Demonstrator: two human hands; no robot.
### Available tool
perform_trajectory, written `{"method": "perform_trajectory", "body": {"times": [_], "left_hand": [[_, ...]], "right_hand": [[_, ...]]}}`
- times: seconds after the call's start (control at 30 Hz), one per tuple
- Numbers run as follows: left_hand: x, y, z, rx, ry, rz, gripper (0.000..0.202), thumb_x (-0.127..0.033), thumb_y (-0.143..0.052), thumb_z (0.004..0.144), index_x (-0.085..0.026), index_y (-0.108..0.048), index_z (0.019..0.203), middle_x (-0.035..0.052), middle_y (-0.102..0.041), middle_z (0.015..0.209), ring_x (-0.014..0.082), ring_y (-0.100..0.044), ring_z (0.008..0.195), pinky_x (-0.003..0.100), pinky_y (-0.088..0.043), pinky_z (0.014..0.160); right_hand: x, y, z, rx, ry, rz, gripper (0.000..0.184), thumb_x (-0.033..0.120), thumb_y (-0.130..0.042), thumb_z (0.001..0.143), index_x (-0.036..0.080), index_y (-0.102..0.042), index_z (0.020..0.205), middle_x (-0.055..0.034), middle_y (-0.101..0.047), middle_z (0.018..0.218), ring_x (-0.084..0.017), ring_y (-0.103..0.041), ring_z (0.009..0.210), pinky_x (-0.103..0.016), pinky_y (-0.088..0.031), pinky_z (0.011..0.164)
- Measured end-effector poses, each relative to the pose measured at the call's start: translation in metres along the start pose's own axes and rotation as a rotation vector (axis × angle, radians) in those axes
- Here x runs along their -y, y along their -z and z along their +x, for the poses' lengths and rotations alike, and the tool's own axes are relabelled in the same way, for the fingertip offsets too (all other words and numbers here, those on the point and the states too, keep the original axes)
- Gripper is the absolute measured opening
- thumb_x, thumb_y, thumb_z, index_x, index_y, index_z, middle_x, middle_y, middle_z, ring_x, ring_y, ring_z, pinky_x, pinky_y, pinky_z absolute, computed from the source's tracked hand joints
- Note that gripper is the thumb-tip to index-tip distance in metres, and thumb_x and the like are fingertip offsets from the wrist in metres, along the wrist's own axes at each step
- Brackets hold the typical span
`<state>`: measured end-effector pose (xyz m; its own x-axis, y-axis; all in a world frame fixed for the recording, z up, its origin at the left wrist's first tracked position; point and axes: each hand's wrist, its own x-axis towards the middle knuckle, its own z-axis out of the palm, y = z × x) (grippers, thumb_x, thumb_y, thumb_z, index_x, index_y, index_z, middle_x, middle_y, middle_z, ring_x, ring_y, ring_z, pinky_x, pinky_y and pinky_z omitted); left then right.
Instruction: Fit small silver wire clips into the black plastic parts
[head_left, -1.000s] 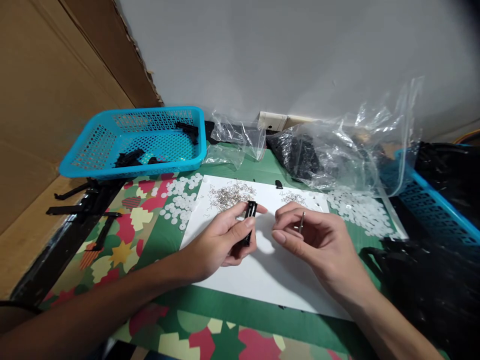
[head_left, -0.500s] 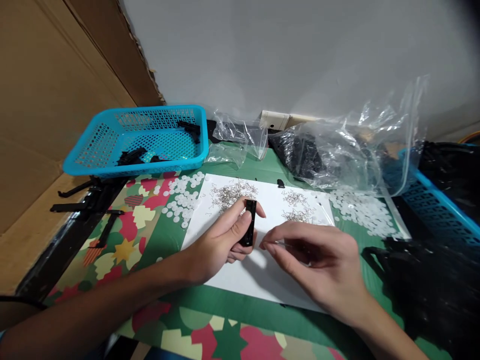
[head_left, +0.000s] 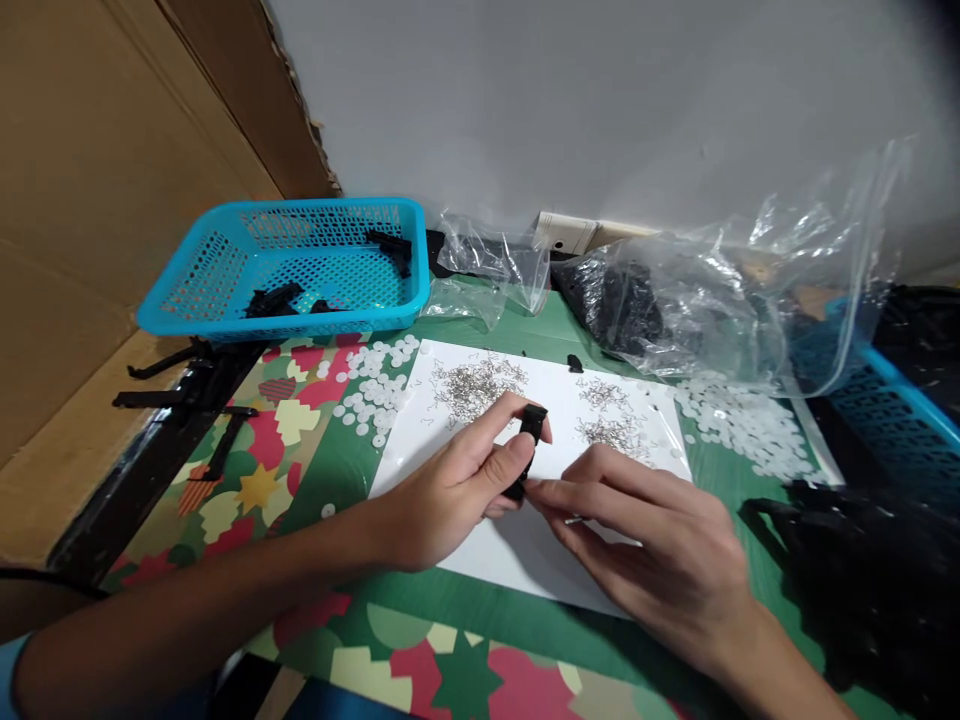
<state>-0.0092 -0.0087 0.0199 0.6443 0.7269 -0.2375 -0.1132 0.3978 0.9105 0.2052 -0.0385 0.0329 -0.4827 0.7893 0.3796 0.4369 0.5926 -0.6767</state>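
Note:
My left hand [head_left: 472,470] is closed around a small black plastic part [head_left: 533,420], thumb along its side, over the sheet of white paper [head_left: 495,550]. Fingertips of my right hand [head_left: 645,540] are pinched together at the part's lower end. Under those fingers a thin pale sliver [head_left: 574,520] shows, too small to name. Tiny bent metal wires, perhaps springs, lie in a left pile [head_left: 476,388] and a right pile [head_left: 611,432] on the paper. White plastic discs are scattered at its left [head_left: 375,395] and right [head_left: 757,430].
A blue basket [head_left: 281,325] at back left holds a few black parts. More black parts [head_left: 225,445] lie at the left edge. Clear plastic bags [head_left: 697,300] stand along the wall. Another blue basket [head_left: 900,400] and a heap of black pieces [head_left: 870,570] are at right.
The black part has turned in my left hand and now shows its end. My right fingertips have come from just beside it to its lower end. The view has shifted slightly.

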Motion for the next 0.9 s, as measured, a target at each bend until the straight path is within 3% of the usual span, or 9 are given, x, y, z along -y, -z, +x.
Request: {"method": "perform_trajectory", "body": {"times": [0.13, 0.57, 0.9], "left_hand": [[0.001, 0.0, -0.001, -0.004, 0.001, 0.018, 0.027, -0.054, -0.05, 0.109, -0.028, -0.053, 0.116, -0.0053, -0.037, 0.081, 0.0067, -0.032, 0.063, 0.014, -0.034, 0.059], [-0.001, 0.001, -0.004, -0.012, 0.049, 0.024, 0.036, -0.061, -0.049, 0.106, -0.028, -0.049, 0.119, -0.0045, -0.038, 0.084, 0.0086, -0.033, 0.065, 0.016, -0.034, 0.058], [-0.002, 0.004, -0.002, 0.077, 0.014, -0.067, 0.029, -0.054, -0.045, 0.11, -0.025, -0.045, 0.109, -0.0074, -0.03, 0.076, 0.0068, -0.024, 0.06, 0.014, -0.025, 0.053]], "right_hand": [[0.002, 0.003, 0.002, 0.048, -0.038, 0.0, 0.026, 0.007, -0.058, 0.1, 0.022, -0.075, 0.114, -0.0046, -0.066, 0.085, -0.014, -0.065, 0.067, -0.026, -0.049, 0.056], [0.004, -0.013, 0.006, -0.062, -0.165, 0.248, 0.013, 0.012, -0.067, 0.095, 0.017, -0.079, 0.096, 0.001, -0.059, 0.067, -0.01, -0.054, 0.056, -0.024, -0.038, 0.048], [-0.001, -0.01, 0.002, -0.02, -0.076, 0.157, 0.023, 0.008, -0.059, 0.101, 0.017, -0.077, 0.112, -0.0011, -0.065, 0.078, -0.009, -0.057, 0.064, -0.022, -0.042, 0.057]]}}
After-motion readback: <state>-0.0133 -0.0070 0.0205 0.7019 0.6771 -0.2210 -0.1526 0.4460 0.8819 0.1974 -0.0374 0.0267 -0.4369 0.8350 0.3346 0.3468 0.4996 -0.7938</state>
